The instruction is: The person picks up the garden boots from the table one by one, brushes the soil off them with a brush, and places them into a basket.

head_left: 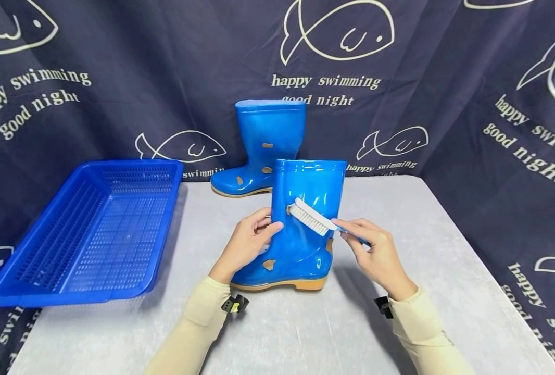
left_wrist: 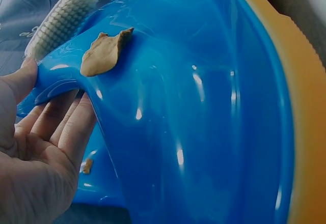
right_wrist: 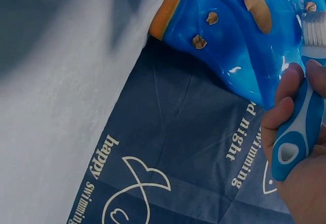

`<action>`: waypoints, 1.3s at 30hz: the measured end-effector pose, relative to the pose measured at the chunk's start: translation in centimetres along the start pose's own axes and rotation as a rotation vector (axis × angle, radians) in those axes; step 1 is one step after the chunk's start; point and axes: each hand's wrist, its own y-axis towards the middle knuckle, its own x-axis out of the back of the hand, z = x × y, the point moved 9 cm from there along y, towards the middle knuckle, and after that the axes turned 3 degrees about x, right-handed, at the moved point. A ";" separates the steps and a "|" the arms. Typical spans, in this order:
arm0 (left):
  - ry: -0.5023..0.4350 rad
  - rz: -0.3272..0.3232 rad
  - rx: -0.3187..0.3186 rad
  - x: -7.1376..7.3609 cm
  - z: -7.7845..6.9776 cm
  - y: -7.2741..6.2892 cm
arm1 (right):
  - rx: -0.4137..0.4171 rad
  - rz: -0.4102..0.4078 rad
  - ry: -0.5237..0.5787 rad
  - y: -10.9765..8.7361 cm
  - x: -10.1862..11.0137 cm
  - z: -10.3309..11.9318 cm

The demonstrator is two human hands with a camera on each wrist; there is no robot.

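Observation:
A glossy blue rain boot (head_left: 312, 182) with a tan sole stands upright on the table, its toe pointing left. Brown, mud-like patches (left_wrist: 104, 53) stick to its surface. My left hand (head_left: 246, 238) grips the front of the shaft, thumb on the near side and fingers behind it. In my right hand (head_left: 376, 250) is the blue-and-white handle (right_wrist: 300, 132) of a scrub brush (head_left: 311, 216). The brush's white bristles face the shaft, near a small brown patch; whether they touch it I cannot tell.
Behind stands a second blue rain boot (head_left: 273, 125), also with brown patches, close to the dark printed curtain (head_left: 202, 62). A blue plastic basket (head_left: 167, 229) sits at the left of the grey table (head_left: 423, 234).

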 end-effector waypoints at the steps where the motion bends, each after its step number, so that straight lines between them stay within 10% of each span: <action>1: 0.000 0.003 0.002 0.0 0.0 0.0 | -0.001 -0.003 -0.001 -0.1 0.1 -0.1; 18: -0.036 0.013 0.031 -0.3 0.9 -0.3 | 0.068 -0.129 -0.087 1.8 0.4 1.4; 39: -0.036 -0.033 0.038 0.3 0.4 0.1 | 0.040 -0.099 -0.094 0.1 0.6 1.5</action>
